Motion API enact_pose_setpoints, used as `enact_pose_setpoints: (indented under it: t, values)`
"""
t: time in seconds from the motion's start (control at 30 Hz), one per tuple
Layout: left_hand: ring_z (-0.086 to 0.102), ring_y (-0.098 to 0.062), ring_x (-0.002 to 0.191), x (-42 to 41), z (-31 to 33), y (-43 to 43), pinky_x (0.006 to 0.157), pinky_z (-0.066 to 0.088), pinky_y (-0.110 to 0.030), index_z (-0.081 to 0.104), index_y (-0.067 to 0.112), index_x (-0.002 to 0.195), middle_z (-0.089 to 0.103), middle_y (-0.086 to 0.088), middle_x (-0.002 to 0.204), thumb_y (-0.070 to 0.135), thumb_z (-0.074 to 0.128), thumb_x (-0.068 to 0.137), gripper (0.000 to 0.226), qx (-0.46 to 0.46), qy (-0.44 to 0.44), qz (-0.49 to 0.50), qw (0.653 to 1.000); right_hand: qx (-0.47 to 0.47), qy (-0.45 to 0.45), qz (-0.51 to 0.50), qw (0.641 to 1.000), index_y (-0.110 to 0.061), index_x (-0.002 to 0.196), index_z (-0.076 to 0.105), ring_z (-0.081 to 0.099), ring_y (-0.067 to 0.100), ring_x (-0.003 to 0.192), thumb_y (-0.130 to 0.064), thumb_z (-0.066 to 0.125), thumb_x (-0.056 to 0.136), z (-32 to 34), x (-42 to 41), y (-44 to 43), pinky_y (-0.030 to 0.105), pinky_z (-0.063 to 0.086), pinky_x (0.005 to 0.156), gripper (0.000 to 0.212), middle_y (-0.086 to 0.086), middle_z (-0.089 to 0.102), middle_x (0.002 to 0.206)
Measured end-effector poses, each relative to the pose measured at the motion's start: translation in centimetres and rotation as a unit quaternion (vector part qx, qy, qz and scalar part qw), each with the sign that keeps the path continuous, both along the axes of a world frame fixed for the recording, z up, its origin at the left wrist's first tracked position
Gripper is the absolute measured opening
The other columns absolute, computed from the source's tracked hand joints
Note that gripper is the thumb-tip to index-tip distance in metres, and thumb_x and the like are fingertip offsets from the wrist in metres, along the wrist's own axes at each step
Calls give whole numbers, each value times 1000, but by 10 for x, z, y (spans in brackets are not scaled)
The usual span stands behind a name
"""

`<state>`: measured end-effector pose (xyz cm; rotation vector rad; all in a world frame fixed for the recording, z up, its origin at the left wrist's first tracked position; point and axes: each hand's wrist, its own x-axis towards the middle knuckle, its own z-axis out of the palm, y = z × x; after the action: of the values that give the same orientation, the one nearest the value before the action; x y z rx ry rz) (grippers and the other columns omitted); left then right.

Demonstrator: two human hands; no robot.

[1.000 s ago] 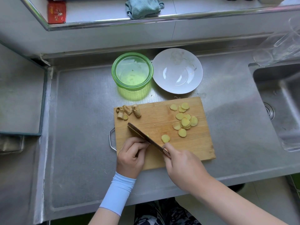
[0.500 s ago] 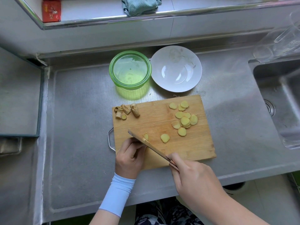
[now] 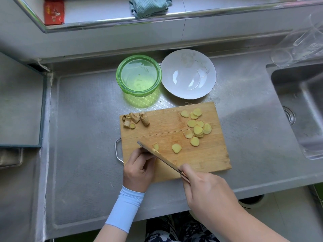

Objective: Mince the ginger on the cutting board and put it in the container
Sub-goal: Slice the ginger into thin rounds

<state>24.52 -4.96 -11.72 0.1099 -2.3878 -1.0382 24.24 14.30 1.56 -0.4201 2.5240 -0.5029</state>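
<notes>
Wooden cutting board (image 3: 201, 159); matt steel counter (image 3: 83, 137); glossy plate (image 3: 209, 70).

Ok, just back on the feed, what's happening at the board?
A person is cutting ginger on the wooden cutting board. The right hand grips the knife; the left hand is curled against the blade, and what it holds is hidden. Loose ginger slices lie on the board's right side, trimmed ends at its far left corner. Nothing is minced yet, and the green container behind the board looks empty.

Grip of the left hand (image 3: 138, 170) behind the knife (image 3: 164, 161): contents unseen, perhaps a ginger stub.
</notes>
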Motion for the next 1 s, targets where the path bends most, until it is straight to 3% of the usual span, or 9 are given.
enact_pose_setpoints:
  t: [0.13,0.33,0.6,0.83,1.0]
  values:
    - [61,-12,76,-1,3,1,75,43,-8,72,2,73,68,-7,84,19,60,96,31,9,1,0,1000,10,-15,3,1000,-33,106,36,53,24,63,-34,36,103,2,-4,-3,41,48,62,3,-1,56,69]
    - [63,-12,78,-1,4,1,71,47,-14,72,2,74,68,-7,84,20,60,97,32,21,1,-6,1000,17,-23,12,1000,-31,104,37,53,23,62,-33,35,103,3,-8,-7,37,43,60,3,-1,55,68]
    - [63,-13,78,-1,2,0,72,47,-14,71,2,73,67,-6,83,9,67,88,17,19,-1,-6,1000,25,-19,10,999,-29,101,37,50,26,62,-32,36,103,-5,-9,-14,38,41,58,3,1,56,69]
    - [63,-14,77,0,1,-1,72,48,-16,70,3,71,66,-3,83,2,70,83,12,12,-2,-6,1000,27,-6,18,999,-28,101,39,45,27,57,-29,39,101,-18,-17,-25,35,24,46,1,0,52,65]
    - [63,-14,80,-1,4,-1,72,51,-23,70,3,72,67,-4,82,-5,73,78,10,11,-1,-18,1000,6,-8,15,1000,-26,106,43,59,32,75,-30,39,101,-31,-25,-32,37,39,58,7,-1,64,81]
